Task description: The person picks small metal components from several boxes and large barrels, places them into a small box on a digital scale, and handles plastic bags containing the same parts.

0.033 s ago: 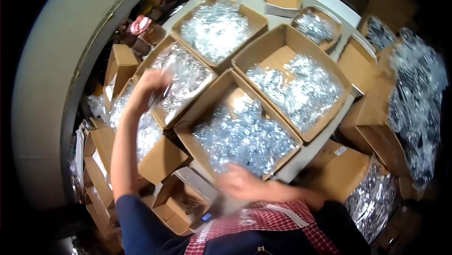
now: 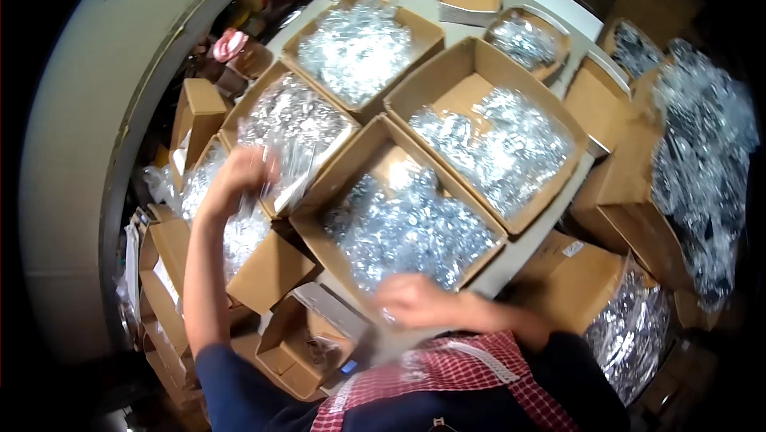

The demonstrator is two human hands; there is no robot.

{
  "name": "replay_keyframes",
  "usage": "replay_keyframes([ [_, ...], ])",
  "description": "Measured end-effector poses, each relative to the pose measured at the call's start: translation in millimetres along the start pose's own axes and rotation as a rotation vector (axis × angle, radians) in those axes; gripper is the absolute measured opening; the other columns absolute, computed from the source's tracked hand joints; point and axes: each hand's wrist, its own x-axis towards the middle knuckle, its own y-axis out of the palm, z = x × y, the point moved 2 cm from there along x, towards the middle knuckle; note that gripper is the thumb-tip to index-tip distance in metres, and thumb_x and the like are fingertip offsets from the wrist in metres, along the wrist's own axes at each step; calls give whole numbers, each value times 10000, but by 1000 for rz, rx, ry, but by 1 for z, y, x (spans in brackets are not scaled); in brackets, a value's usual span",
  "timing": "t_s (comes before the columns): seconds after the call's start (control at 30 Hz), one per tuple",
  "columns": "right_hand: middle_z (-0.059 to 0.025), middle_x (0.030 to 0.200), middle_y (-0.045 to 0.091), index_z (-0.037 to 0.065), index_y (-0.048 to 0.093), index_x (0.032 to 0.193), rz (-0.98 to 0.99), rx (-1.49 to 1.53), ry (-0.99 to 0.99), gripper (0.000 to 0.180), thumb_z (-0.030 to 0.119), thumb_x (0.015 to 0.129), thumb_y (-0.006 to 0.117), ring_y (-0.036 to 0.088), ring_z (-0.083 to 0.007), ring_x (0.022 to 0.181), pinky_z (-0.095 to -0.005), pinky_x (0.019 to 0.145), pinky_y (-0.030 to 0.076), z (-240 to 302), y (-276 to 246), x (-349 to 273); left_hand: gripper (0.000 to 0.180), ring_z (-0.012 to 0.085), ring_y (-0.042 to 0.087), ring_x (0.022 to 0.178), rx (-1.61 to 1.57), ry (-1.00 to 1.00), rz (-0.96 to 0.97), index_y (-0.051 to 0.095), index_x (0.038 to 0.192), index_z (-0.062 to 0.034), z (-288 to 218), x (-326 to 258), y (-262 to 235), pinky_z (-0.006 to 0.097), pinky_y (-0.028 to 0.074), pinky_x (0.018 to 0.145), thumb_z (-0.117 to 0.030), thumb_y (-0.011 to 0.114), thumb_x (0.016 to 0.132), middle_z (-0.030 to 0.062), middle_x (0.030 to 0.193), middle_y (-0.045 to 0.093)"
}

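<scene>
My left hand (image 2: 242, 173) is over the near left side of a carton (image 2: 345, 138) filled with small clear plastic packets (image 2: 291, 121). Its fingers look curled together but are blurred; a clear, shiny bit shows below them, too smeared to name. My right hand (image 2: 415, 300) is closed in a loose fist at the near edge of the middle carton (image 2: 315, 244). Whatever its fingers hold, if anything, is hidden. Inside that middle carton lies a heap of small shiny, bluish clear packets (image 2: 415, 224).
More cartons of shiny packets stand behind, one at the back (image 2: 435, 41) and one at the right (image 2: 578, 149). A small carton (image 2: 275, 336) is at the near left. Large clear bags (image 2: 702, 161) bulge from a box at the far right. A grey wall (image 2: 72, 153) curves along the left.
My left hand has drawn nearer to me and slightly left, from over the packets to the carton's side. My right hand has shifted slightly right and up.
</scene>
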Motion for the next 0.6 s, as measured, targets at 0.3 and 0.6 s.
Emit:
replay_keyframes([
  [0.3, -212, 972, 671, -28, 657, 1031, -578, -639, 400, 297, 81, 763, 591, 666, -290, 892, -360, 797, 526, -75, -258, 64, 203, 190, 648, 893, 310, -451, 359, 674, 1038, -64, 62, -181, 137, 297, 500, 768, -167, 634, 867, 89, 937, 686],
  [0.6, -253, 1138, 596, -41, 621, 1060, -199, -859, 772, 417, 182, 714, 684, 577, -368, 1076, -437, 914, 469, -158, -221, 82, 213, 138, 579, 874, -110, -342, -508, 637, 1062, 1, 104, -266, 135, 277, 468, 798, -135, 597, 903, 62, 964, 657],
])
